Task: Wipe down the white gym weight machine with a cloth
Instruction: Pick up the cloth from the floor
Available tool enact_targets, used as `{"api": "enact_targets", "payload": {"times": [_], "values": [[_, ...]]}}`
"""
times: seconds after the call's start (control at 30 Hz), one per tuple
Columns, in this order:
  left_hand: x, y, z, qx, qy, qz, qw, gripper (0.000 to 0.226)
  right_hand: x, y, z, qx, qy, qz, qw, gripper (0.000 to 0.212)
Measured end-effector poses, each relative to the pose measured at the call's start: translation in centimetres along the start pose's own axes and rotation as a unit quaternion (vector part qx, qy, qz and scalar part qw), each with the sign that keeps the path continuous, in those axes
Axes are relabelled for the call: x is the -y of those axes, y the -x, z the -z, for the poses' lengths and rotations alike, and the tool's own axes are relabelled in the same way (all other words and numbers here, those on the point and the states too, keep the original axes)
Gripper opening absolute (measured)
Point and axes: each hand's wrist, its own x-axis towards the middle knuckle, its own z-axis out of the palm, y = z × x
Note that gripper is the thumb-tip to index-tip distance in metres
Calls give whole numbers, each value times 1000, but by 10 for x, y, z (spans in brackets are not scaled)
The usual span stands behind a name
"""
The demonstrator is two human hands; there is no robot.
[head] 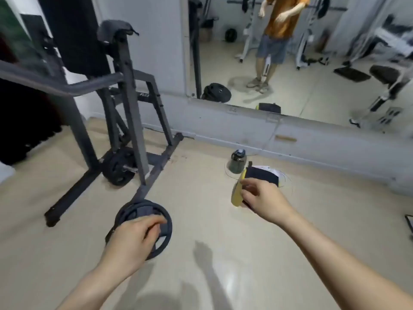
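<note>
Left hand point(134, 238) is held over a floor weight plate point(143, 209), right hand point(261, 198) forward. Both are loosely curled, nothing grasped. Grey cloth point(116, 30) is draped atop the dark rack point(131, 104). White machine point(249, 39) is seen only in the mirror point(312, 90).

The floor point(223, 253), at 6 o'clock, is a smooth beige hard surface with a semi-gloss finish that carries soft highlights. The rack point(131, 101), at 10 o'clock, is square metal tube in matt dark grey paint. The cloth point(114, 29) draped on its top, at 11 o'clock, is grey fabric, matt and creased. The weight plate point(143, 211), at 7 o'clock, has a matt black coating. The mirror point(312, 86), at 1 o'clock, is glossy glass. It reflects the white machine frame point(249, 36), which is smooth white-painted metal tube. The wall point(223, 124) beneath is matt white and scuffed. The bottle point(237, 162), at 3 o'clock, is glossy, smoky translucent plastic. The pad point(263, 174) beside it has a dark matt face and a yellow edge; its material cannot be determined.
</note>
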Motion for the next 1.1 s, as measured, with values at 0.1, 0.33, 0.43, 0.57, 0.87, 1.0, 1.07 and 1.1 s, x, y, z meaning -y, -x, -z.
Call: {"api": "enact_targets", "payload": {"times": [0.1, 0.33, 0.43, 0.57, 0.87, 1.0, 1.07, 1.1], "values": [[-15, -58, -38, 48, 1, -27, 998, 24, -57, -31, 14, -78, -239, -143, 957, 18], [-33, -224, -139, 182, 77, -12, 980, 34, -167, -111, 33, -171, -547, -416, 706, 13], [-35, -306, -185, 234, 107, 18, 966, 36, -209, -158, 25, -201, -555, -469, 657, 16], [-39, -390, -253, 293, 150, 66, 942, 35, -251, -219, 1, -194, -506, -519, 660, 30], [-11, -518, -483, 290, 210, 287, 889, 10, -391, -362, -122, -117, -426, -567, 695, 60], [25, -554, -614, 308, 102, 260, 910, 10, -492, -428, -193, -99, -398, -574, 709, 69], [40, -572, -675, 296, 68, 253, 919, 10, -542, -454, -223, -107, -409, -571, 704, 77], [46, -579, -702, 288, 51, 256, 921, 16, -564, -466, -236, -110, -413, -568, 703, 80]]}}
